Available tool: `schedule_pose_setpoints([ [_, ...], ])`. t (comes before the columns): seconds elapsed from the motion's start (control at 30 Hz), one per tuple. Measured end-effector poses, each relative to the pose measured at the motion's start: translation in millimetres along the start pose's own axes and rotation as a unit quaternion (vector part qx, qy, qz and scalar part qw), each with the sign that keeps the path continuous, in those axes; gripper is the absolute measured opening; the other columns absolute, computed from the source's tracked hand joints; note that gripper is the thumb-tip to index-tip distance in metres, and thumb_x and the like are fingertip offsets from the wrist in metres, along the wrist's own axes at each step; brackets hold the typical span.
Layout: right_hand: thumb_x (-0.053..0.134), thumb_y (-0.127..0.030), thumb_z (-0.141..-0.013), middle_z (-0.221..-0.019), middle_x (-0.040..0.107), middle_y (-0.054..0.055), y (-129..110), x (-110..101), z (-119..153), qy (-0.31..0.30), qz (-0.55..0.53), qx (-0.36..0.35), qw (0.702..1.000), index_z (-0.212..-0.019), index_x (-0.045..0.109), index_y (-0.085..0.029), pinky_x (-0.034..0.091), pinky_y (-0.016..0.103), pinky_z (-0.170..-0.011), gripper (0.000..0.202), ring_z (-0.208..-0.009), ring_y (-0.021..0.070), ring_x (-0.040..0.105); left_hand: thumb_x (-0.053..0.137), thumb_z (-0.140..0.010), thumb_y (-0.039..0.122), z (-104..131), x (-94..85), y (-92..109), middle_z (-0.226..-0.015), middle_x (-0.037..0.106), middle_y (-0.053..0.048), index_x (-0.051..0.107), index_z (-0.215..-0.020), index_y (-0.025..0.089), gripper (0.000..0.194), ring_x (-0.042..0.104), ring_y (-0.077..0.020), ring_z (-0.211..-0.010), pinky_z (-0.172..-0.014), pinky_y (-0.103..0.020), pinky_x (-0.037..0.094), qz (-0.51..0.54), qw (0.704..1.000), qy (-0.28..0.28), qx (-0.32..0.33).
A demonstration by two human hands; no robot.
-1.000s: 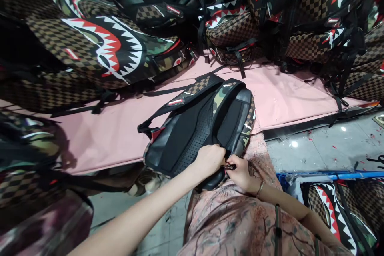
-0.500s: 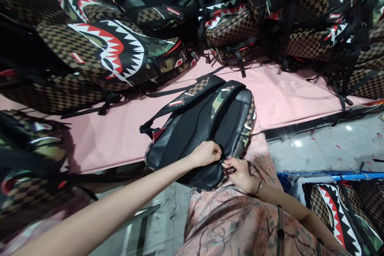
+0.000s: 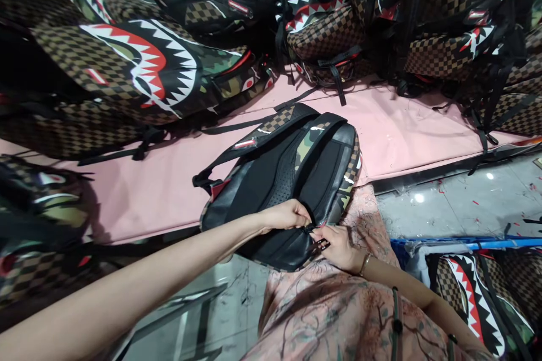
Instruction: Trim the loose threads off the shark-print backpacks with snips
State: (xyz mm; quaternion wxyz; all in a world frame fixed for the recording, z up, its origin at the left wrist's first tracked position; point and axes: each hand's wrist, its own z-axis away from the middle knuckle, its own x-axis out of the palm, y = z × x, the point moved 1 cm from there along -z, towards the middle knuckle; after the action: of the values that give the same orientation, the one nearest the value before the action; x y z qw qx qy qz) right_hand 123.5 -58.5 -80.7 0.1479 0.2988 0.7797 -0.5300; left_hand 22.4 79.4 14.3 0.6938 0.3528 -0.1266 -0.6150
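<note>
A backpack [image 3: 279, 186] lies back side up across the table edge and my lap, its padded black back panel and two shoulder straps facing me. Checkered and camouflage patches show on the straps and side. My left hand [image 3: 290, 215] is closed in a pinch on a black strap [image 3: 311, 226] at the lower corner of the backpack. Right beside it, my right hand [image 3: 336, 245] is closed at the same strap, fingertips nearly meeting the left ones. A small dark thing [image 3: 322, 244] shows under the right fingers; its kind I cannot make out.
Piled backpacks with shark-mouth prints [image 3: 165, 67] line the back of the pink table [image 3: 148, 194]. More bags stand at the left [image 3: 46, 192]. A blue-rimmed crate [image 3: 499, 245] at lower right holds further backpacks. Scraps of thread litter the tiled floor [image 3: 444, 203].
My left fingers have shifted slightly down toward the right hand and pinch the strap. The right hand stays almost in place. The view has shifted a little.
</note>
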Motion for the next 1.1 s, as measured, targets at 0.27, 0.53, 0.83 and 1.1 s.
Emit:
schedule_pose_setpoints([
  [0.27,0.048,-0.024,-0.082,-0.059,0.062,0.002,2,0,0,0.007,-0.034,0.035,0.999,-0.07,0.057,-0.018,0.042,0.023,-0.054,0.017,-0.054,0.0144,0.058,0.07,-0.052,0.05,-3,4.4,-1,-0.043,0.038,0.006,0.057,-0.053,0.012,0.04,0.028,-0.0056,-0.043,-0.042,-0.021,0.017,0.057,0.998,-0.008,0.017],
  [0.53,0.05,-0.028,-0.081,-0.07,0.065,0.003,-6,-19,-7,0.045,-0.092,0.11,0.989,-0.084,0.059,-0.019,0.049,0.023,-0.059,0.013,-0.062,0.015,0.062,0.077,-0.048,0.042,8,25.1,-3,-0.04,0.026,0.012,0.046,-0.054,0.014,0.042,0.013,-0.0004,-0.036,-0.039,-0.021,0.004,0.394,0.918,0.025,-0.022],
  [0.83,0.049,-0.023,-0.083,-0.096,0.06,0.006,-22,-66,-21,-0.004,-0.078,0.186,0.979,-0.108,0.05,-0.018,0.048,0.031,-0.079,0.025,-0.088,0.0173,0.057,0.079,-0.042,0.052,5,35.4,-6,-0.038,0.021,0.013,0.029,-0.047,0.019,0.06,0.012,0.0019,-0.033,-0.037,-0.019,0.002,0.465,0.884,0.045,-0.01],
  [1.1,0.048,-0.015,-0.085,-0.096,0.061,0.01,-16,-81,-10,-0.048,0.164,0.009,0.985,-0.11,0.055,-0.018,0.046,0.037,-0.076,0.026,-0.088,0.0215,0.054,0.078,-0.043,0.052,-1,35.4,-3,-0.035,0.024,0.012,0.032,-0.046,0.018,0.057,0.014,0.002,-0.031,-0.036,-0.017,0.002,0.463,0.884,0.053,-0.029],
])
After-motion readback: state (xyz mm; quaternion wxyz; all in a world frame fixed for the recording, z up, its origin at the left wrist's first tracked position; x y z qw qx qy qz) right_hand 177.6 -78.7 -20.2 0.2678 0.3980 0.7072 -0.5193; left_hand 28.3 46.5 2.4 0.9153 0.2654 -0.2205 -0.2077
